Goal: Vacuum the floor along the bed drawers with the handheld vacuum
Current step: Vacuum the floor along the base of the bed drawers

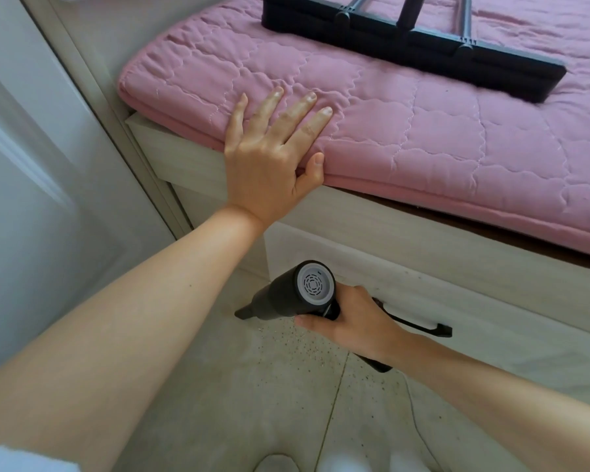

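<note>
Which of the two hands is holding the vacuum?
The right hand, low by the drawer, grips the handheld vacuum; the left hand rests on the pink quilt.

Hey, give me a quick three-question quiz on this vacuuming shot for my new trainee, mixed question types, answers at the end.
1. True or false: the left hand lies flat on the pink quilted mat.
2. Which hand grips the handheld vacuum? A) left B) right C) neither
3. Fill in: the crumbs lie on the floor in front of the bed ____.

Key: 1 true. 2 B, the right hand. 3 drawer.
</note>
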A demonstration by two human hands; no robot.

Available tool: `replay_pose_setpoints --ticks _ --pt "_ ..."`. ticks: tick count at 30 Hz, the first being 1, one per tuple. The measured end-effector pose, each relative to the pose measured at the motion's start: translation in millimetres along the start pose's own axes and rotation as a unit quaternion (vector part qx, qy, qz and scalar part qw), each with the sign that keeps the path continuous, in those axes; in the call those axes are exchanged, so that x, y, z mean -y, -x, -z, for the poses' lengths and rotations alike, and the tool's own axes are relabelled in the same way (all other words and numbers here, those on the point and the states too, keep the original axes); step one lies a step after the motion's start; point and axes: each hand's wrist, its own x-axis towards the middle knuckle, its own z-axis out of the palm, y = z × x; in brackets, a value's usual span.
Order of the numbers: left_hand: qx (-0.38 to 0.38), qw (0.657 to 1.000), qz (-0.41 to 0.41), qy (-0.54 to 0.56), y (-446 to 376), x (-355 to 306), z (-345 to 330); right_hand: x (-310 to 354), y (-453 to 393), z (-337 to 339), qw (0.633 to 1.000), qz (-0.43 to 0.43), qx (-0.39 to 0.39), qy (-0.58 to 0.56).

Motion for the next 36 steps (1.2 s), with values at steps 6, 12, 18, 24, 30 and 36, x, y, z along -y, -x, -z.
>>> replay_pose_setpoints --ticks 6,12,18,24,30,36 --pt "-0.009 1.000 0.000 0.001 -1 -1 0 -5 7 6 1.000 0.000 -0.004 0.021" --pt "-0.008 1.000 0.001 0.002 0 -1 -1 -7 4 5 0.999 -0.007 -0.027 0.028" --pt "-0.011 1.000 0.002 0.002 0 -1 -1 -10 2 4 0.998 -0.004 -0.044 0.052" --pt "-0.011 1.000 0.004 0.000 -1 0 -1 -4 0 4 0.995 0.012 -0.069 0.066" --pt "-0.010 1.000 0.001 -0.002 -2 0 -2 0 -9 -2 0.992 0.012 -0.086 0.094" --pt "-0.006 1.000 0.005 -0.002 -1 -1 -1 3 -13 -6 0.989 0.013 -0.098 0.106"
